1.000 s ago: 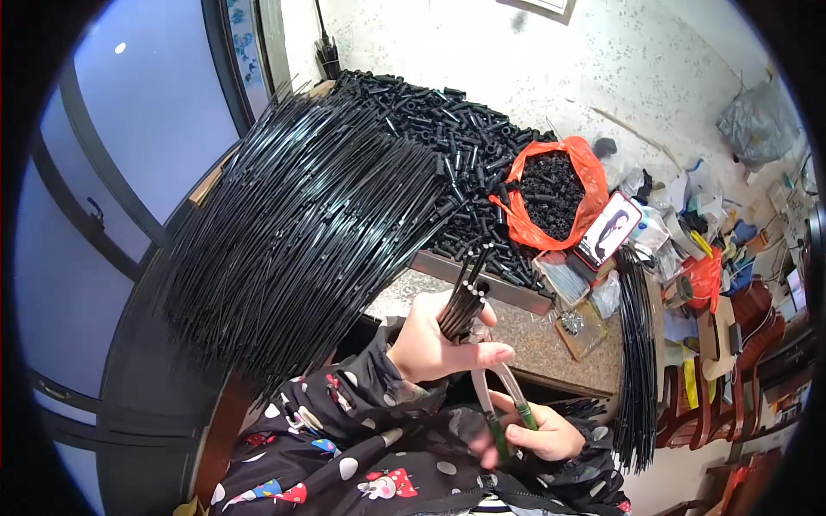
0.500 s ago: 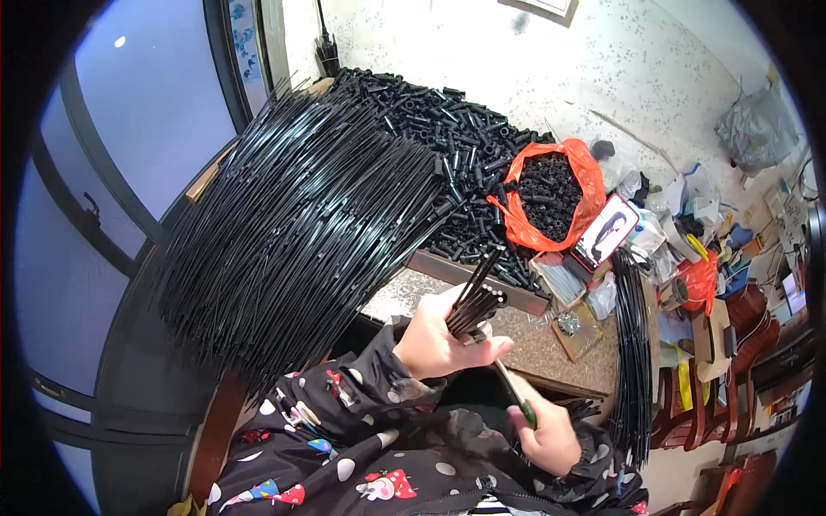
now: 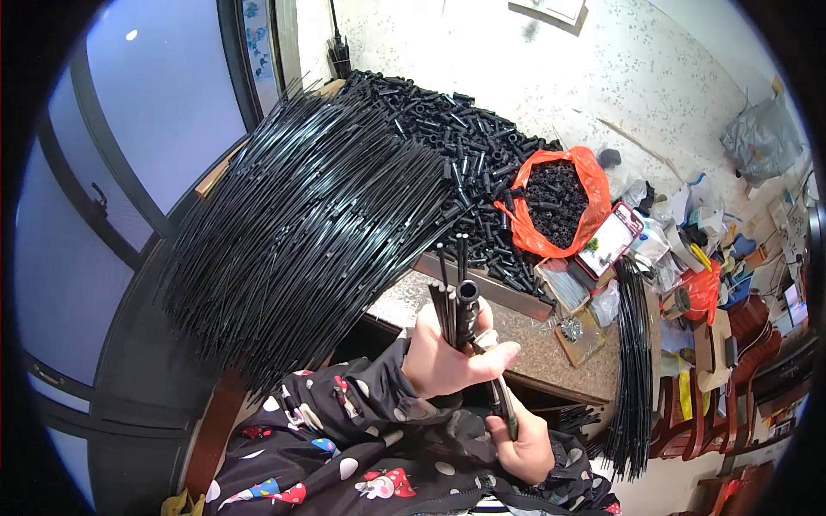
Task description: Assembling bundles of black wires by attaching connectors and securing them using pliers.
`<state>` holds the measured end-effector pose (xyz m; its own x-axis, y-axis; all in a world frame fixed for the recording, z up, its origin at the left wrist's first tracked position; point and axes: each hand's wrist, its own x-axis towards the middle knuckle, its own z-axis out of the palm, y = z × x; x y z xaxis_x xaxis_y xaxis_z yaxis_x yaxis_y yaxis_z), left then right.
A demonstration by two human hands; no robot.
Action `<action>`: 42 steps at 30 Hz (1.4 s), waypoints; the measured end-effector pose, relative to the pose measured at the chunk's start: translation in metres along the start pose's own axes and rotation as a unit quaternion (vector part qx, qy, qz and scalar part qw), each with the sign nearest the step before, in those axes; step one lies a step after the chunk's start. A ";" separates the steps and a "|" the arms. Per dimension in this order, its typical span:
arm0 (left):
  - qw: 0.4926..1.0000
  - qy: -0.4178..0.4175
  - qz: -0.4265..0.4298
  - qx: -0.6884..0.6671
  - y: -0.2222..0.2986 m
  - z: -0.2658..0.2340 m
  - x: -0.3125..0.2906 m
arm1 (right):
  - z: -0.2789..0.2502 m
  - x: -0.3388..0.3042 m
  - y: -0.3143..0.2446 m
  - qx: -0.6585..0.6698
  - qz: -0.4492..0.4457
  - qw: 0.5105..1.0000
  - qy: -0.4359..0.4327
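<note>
While the left hand (image 3: 437, 354) pinched black rods (image 3: 442, 314) and one tube (image 3: 467, 305) over the worktop (image 3: 551, 365) at six o'clock, the right hand (image 3: 525, 447) clasped a green-handled tool (image 3: 501, 400); much looked undone, with a rod heap (image 3: 310, 232) at ten o'clock and a tube heap (image 3: 469, 138) at twelve.

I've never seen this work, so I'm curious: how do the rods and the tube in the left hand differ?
The tube is thick, while each of the rods is thin. The tube shows a round, open mouth; the rods show only small ends. Some rods reach higher in the picture than the tube. Both are black and held in the left hand.
</note>
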<state>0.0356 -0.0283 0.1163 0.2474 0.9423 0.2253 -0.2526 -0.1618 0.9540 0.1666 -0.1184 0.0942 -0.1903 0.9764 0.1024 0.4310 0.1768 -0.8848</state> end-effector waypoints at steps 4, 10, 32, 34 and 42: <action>0.994 -0.094 0.046 -0.018 -0.003 -0.010 0.005 | -0.021 0.006 0.001 -0.024 0.050 0.997 -0.056; 0.997 -0.053 0.063 -0.002 -0.005 -0.014 0.007 | -0.017 0.002 0.018 -0.072 0.006 0.996 0.048; 0.995 -0.027 0.091 -0.025 -0.020 -0.073 -0.004 | -0.024 0.016 0.126 -0.459 0.114 0.862 0.183; 0.993 -0.031 0.089 -0.072 -0.016 -0.078 -0.002 | -0.025 0.015 0.125 -0.472 0.094 0.853 0.201; 0.869 -0.063 0.179 -0.458 0.041 -0.118 0.021 | -0.030 0.014 0.130 -0.496 0.063 0.844 0.193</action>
<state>-0.0796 0.0194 0.1363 0.0864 0.8304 0.5504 -0.9582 -0.0821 0.2742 0.2468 -0.0783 -0.0054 0.1309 0.9289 0.3464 0.9896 -0.1011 -0.1027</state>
